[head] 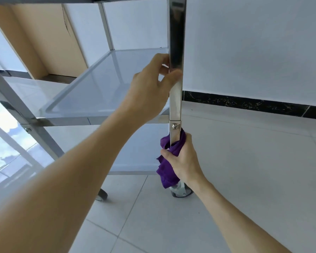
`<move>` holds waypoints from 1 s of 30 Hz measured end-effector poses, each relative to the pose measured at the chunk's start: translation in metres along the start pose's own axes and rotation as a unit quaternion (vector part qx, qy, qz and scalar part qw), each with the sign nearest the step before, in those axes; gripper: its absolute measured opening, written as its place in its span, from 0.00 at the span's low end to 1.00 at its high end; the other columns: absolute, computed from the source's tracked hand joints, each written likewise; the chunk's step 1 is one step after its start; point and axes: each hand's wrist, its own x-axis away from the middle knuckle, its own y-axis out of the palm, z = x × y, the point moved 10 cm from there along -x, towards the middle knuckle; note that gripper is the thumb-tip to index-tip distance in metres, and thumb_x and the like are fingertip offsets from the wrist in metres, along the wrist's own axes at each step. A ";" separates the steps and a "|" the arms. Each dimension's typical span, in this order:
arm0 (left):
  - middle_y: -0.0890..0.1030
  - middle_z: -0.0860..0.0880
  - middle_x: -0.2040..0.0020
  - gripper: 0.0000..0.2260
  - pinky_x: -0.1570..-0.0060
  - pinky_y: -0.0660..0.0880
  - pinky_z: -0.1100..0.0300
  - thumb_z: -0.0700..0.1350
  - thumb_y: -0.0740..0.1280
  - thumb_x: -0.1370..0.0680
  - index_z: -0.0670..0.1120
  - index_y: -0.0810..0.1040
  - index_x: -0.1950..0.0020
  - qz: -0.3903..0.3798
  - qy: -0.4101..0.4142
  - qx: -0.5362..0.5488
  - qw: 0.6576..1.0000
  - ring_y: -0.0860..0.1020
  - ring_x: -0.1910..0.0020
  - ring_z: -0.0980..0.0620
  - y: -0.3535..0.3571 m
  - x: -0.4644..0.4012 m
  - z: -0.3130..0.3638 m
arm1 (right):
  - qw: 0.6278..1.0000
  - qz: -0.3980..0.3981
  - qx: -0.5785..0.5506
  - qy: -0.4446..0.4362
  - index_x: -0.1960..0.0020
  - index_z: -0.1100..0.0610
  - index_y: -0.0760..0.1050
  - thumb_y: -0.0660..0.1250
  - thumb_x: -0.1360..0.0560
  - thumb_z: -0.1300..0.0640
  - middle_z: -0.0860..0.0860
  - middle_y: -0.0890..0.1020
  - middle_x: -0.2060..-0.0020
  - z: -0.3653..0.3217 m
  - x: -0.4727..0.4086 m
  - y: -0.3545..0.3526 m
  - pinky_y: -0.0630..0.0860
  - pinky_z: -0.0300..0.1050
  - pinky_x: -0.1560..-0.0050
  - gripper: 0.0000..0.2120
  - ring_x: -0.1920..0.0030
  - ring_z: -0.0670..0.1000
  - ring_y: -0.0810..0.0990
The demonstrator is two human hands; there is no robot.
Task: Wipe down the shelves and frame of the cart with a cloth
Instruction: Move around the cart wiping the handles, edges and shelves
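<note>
A stainless steel cart stands in front of me, with a shiny middle shelf (pixel 102 83) and a lower shelf (pixel 91 143) under it. My left hand (pixel 150 88) grips the near right upright post (pixel 177 39) just above the middle shelf, thumb across its front. My right hand (pixel 182 161) holds a purple cloth (pixel 167 170) wrapped round the same post below the bolt bracket (pixel 175 126). The cloth hangs down to the caster and hides the post's lowest part.
Two casters show on the tiled floor, one under the wiped post (pixel 181 193) and one to the left (pixel 102 195). A white wall with a black marble skirting (pixel 244 103) runs behind on the right. A beige door or panel (pixel 49 42) stands behind the cart.
</note>
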 end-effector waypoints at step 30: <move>0.73 0.49 0.42 0.27 0.47 0.72 0.67 0.50 0.71 0.24 0.50 0.63 0.30 0.353 0.136 -0.132 0.916 0.74 0.49 0.59 -0.234 0.053 0.147 | 0.836 -0.032 0.293 -0.463 0.30 0.56 0.67 0.71 0.24 0.61 0.52 0.72 0.40 -0.396 -0.070 0.056 0.72 0.50 0.37 0.25 0.39 0.50 0.70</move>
